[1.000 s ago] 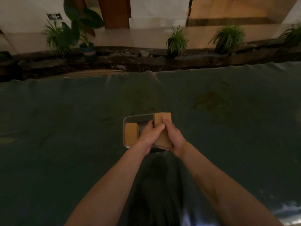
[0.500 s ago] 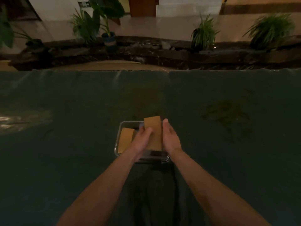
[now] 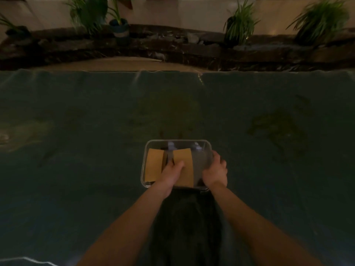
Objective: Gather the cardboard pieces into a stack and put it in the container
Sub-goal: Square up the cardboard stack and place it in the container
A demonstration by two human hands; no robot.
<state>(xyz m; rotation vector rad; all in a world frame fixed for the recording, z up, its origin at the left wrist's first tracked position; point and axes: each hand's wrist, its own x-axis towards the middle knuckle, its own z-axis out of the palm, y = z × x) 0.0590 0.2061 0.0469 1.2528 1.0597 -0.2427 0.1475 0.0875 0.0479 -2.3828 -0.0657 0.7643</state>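
Observation:
A clear plastic container (image 3: 178,141) sits on the dark green cloth in front of me. Inside it, at the left, lies one brown cardboard stack (image 3: 153,166). A second brown cardboard stack (image 3: 185,160) lies in the middle of the container, and my left hand (image 3: 172,174) rests on its near left part, thumb on top. My right hand (image 3: 215,171) grips the container's right wall near the front corner. The near ends of both stacks are partly hidden by my left hand and wrist.
The green cloth (image 3: 76,131) covers the whole table, with a dark stain (image 3: 276,127) at the right. Past the far edge lie a strip of cardboard (image 3: 119,63), a rock border and several potted plants (image 3: 240,20).
The stack held in both hands above the container now lies inside it. My right hand has left the stack and moved to the container's right wall. The camera tilted down.

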